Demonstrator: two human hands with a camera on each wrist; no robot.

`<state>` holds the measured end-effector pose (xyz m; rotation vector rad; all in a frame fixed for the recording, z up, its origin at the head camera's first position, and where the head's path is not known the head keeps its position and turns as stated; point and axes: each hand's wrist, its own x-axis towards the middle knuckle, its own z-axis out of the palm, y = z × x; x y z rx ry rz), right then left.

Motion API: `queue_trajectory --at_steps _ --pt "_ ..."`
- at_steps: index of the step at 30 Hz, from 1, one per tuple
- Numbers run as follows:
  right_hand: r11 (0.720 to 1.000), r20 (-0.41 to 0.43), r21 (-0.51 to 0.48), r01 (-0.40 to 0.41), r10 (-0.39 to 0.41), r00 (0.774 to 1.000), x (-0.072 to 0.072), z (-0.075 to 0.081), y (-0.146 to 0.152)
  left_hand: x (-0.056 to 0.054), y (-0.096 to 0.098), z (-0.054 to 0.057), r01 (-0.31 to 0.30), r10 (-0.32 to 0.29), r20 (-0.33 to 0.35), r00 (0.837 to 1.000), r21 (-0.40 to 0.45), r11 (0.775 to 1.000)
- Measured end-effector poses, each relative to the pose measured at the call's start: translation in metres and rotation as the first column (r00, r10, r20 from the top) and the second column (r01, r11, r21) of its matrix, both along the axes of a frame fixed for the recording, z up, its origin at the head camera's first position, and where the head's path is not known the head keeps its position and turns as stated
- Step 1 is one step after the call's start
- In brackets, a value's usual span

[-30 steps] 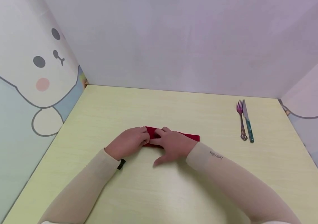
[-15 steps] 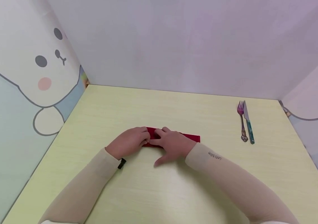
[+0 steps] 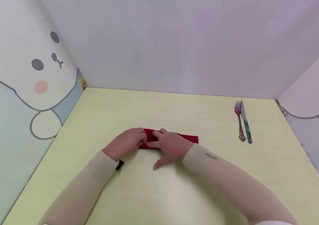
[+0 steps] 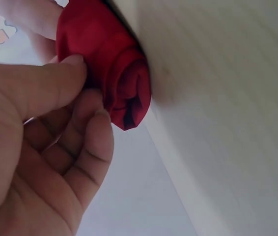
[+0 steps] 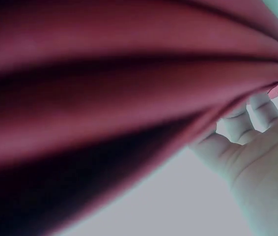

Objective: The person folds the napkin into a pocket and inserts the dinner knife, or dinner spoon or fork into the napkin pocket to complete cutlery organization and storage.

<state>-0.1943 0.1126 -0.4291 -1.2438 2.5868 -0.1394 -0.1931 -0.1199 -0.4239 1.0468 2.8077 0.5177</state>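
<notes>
A red cloth (image 3: pixel 188 138), rolled into a long narrow strip, lies across the middle of the table. At its left end my left hand (image 3: pixel 127 142) pinches the fabric between thumb and bent fingers. The left wrist view shows the coiled layers at the end of the red cloth (image 4: pixel 112 59) beside my left hand (image 4: pixel 45 123). Over the middle of the roll rests my right hand (image 3: pixel 174 145), fingers spread and thumb out toward me on the table. Long folds of the red cloth (image 5: pixel 104 88) fill much of the right wrist view, partly covering my right hand (image 5: pixel 271 152).
A fork (image 3: pixel 239 120) and a knife with a green handle (image 3: pixel 247 126) lie side by side at the right of the light wooden table (image 3: pixel 153 190). A pale wall panel (image 3: pixel 176 47) stands behind the table, with cartoon-printed panels on both sides.
The head view has shifted slightly. Both hands keep nearly the same place on the rolled red cloth.
</notes>
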Motion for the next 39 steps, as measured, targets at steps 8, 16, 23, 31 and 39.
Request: queue_trajectory --at_steps 8,16,23,31,39 --pt "0.999 -0.085 0.037 -0.039 0.042 0.995 -0.005 -0.005 -0.011 -0.003 -0.006 0.003 0.022 -0.024 -0.113 0.993 -0.021 1.0" --pt "0.998 -0.071 0.05 -0.024 0.027 0.997 -0.005 -0.005 -0.012 -0.007 -0.007 0.004 -0.009 0.009 -0.048 0.999 -0.007 1.0" --pt "0.998 -0.065 0.054 -0.025 0.028 0.997 -0.007 -0.002 -0.009 -0.01 -0.005 0.003 -0.015 0.015 -0.043 0.999 -0.01 1.0" --pt "0.996 -0.068 0.086 -0.011 0.017 0.998 -0.005 0.0 -0.011 -0.011 -0.003 0.0 0.0 -0.001 -0.034 0.999 -0.009 1.0" --pt "0.991 -0.091 0.13 0.012 0.0 0.996 -0.005 -0.009 -0.013 -0.023 -0.003 -0.003 -0.028 0.028 0.117 0.993 -0.003 1.0"
